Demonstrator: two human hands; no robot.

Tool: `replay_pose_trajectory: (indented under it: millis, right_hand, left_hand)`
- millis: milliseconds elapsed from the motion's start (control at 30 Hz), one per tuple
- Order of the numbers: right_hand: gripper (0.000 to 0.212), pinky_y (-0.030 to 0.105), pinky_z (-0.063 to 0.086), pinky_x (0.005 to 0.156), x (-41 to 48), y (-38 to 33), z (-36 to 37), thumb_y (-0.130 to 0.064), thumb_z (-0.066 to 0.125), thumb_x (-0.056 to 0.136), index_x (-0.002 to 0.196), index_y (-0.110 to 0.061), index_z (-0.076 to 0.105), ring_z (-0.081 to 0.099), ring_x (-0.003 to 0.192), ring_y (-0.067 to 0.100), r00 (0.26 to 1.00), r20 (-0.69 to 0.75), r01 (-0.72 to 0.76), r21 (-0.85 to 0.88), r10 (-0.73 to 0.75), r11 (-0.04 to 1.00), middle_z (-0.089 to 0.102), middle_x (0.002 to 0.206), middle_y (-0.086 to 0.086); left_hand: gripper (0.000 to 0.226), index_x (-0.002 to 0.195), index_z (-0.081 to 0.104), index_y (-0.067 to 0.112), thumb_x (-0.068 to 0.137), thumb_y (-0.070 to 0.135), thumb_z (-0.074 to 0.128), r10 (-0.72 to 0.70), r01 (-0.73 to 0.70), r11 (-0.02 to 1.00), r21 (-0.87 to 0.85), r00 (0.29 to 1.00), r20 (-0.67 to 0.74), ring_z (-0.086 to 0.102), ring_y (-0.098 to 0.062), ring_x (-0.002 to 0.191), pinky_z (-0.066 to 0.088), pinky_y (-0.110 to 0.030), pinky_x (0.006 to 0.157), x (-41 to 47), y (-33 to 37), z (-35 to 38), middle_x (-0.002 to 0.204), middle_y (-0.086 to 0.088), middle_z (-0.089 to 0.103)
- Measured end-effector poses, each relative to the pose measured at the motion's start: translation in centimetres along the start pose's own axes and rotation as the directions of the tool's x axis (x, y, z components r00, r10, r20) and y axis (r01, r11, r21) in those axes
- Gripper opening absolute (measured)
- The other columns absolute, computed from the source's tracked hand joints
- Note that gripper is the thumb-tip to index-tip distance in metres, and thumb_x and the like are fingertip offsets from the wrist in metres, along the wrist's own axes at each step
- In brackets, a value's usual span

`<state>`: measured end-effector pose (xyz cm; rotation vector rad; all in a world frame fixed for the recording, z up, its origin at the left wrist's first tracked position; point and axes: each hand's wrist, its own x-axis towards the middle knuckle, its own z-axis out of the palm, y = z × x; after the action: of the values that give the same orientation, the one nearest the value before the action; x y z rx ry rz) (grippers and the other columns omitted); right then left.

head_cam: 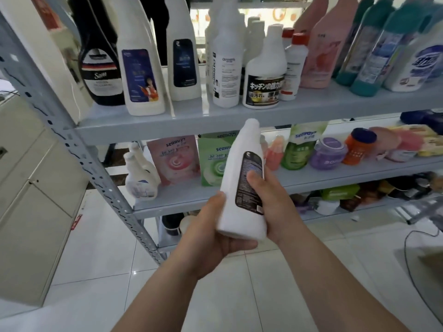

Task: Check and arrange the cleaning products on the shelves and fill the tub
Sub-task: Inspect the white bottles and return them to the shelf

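- We held a white bottle (pixel 236 178) in front of the shelves (pixel 167 121).
- Left hand (pixel 213 233) cupped its base; right hand (pixel 268 202) gripped its side.

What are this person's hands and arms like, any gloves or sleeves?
Both are bare. The left hand and right hand wear no gloves, and no ring, watch or bracelet shows. No sleeve covers the left forearm or the right forearm within the frame.

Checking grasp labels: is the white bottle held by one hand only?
No, the left hand and right hand both grip the white bottle near its base.
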<state>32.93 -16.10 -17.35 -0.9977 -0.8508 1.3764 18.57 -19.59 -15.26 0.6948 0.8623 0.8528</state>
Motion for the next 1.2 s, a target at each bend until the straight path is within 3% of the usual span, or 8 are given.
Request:
replay_pose_trajectory:
  millis: [367, 567, 700, 833, 933, 1033, 1133, 1200]
  right_hand:
    - [0.038, 0.04, 0.06, 0.088, 0.5, -2.9, -5.5, -0.028, 0.076, 0.091, 0.127, -0.024, 0.065, 0.073, 0.108, 0.026, 0.987, 0.151, 0.086, -0.158, -0.062, 0.984, 0.076, 0.115, 0.006]
    - [0.04, 0.059, 0.047, 0.108, 1.6, -3.8, -7.4, -0.043, 0.063, 0.087, 0.115, -0.018, 0.076, 0.064, 0.117, 0.039, 0.957, 0.27, -0.129, 0.066, 0.107, 0.989, 0.071, 0.12, 0.019]
    - [0.071, 0.065, 0.037, 0.101, 2.0, -3.8, -8.1, -0.06, 0.082, 0.07, 0.123, -0.014, 0.069, 0.058, 0.122, 0.045, 0.909, 0.406, -0.121, 0.056, 0.088, 0.991, 0.067, 0.126, 0.026]
    - [0.09, 0.068, 0.047, 0.103, 2.3, -3.8, -7.0, -0.062, 0.094, 0.054, 0.124, -0.017, 0.062, 0.064, 0.112, 0.04, 0.974, 0.222, -0.03, -0.023, 0.034, 0.999, 0.065, 0.12, 0.028]
    - [0.042, 0.055, 0.056, 0.099, 2.1, -3.9, -5.9, -0.055, 0.089, 0.06, 0.097, -0.059, 0.068, 0.072, 0.108, 0.022, 0.987, 0.155, 0.063, -0.151, -0.039, 0.987, 0.075, 0.113, 0.0]
    - [0.045, 0.055, 0.055, 0.1, 1.4, -3.8, -4.4, -0.047, 0.083, 0.08, 0.082, -0.082, 0.055, 0.069, 0.113, 0.024, 0.99, 0.113, 0.105, -0.182, -0.085, 0.978, 0.07, 0.117, -0.004]
    - [0.034, 0.054, 0.055, 0.097, 1.4, -2.8, -3.6, -0.044, 0.072, 0.092, 0.108, -0.071, 0.058, 0.069, 0.115, 0.026, 0.987, 0.111, 0.134, -0.189, -0.114, 0.973, 0.071, 0.119, -0.003]
    - [0.038, 0.051, 0.055, 0.097, 1.6, -2.3, -3.2, -0.048, 0.063, 0.092, 0.129, -0.05, 0.062, 0.066, 0.121, 0.026, 0.99, 0.122, 0.091, -0.159, -0.072, 0.983, 0.069, 0.127, 0.0]
  left_hand:
    - [0.035, 0.103, 0.071, 0.042, 0.097, 0.028, 0.039, 0.343, -0.14, 0.824, 0.55, 0.895, -0.286, 0.065, -0.013, 0.098, 0.054, -0.047, 0.09, 3.1, -2.2, 4.8, 0.095, 0.013, 0.072]
    - [0.043, 0.063, 0.07, 0.016, 0.097, 0.027, 0.046, 0.147, -0.079, 0.98, 0.181, 0.906, -0.398, 0.06, -0.024, 0.063, 0.044, -0.036, 0.067, 4.5, -3.3, 6.4, 0.07, -0.011, 0.064]
    - [0.069, 0.118, 0.055, -0.014, 0.076, 0.041, 0.065, -0.01, 0.008, 1.0, -0.009, 0.985, -0.17, 0.053, -0.038, 0.087, 0.043, -0.047, 0.081, 4.9, -3.5, 6.4, 0.098, -0.026, 0.055]
    - [0.042, 0.113, 0.063, 0.001, 0.105, 0.037, 0.044, 0.112, -0.094, 0.984, 0.153, 0.987, -0.113, 0.064, -0.035, 0.082, 0.057, -0.039, 0.062, 5.2, -3.2, 5.1, 0.101, -0.025, 0.066]
    - [0.063, 0.129, 0.064, 0.024, 0.083, 0.068, 0.061, 0.127, -0.1, 0.96, 0.262, 0.988, -0.089, 0.07, -0.033, 0.107, 0.057, -0.059, 0.09, 4.7, -2.9, 4.1, 0.118, -0.009, 0.074]
    - [0.042, 0.117, 0.069, 0.038, 0.087, 0.067, 0.06, 0.282, -0.169, 0.85, 0.5, 0.946, -0.16, 0.069, -0.017, 0.109, 0.053, -0.051, 0.099, 4.2, -2.4, 3.0, 0.109, 0.011, 0.075]
    - [0.026, 0.098, 0.07, 0.041, 0.104, 0.047, 0.045, 0.407, -0.174, 0.753, 0.635, 0.881, -0.242, 0.067, -0.002, 0.094, 0.052, -0.034, 0.084, 4.1, -1.5, 2.1, 0.093, 0.021, 0.073]
    - [0.035, 0.089, 0.072, 0.033, 0.105, 0.043, 0.042, 0.35, -0.183, 0.876, 0.445, 0.877, -0.329, 0.07, -0.015, 0.084, 0.056, -0.038, 0.073, 4.1, -1.3, 1.7, 0.084, 0.008, 0.075]
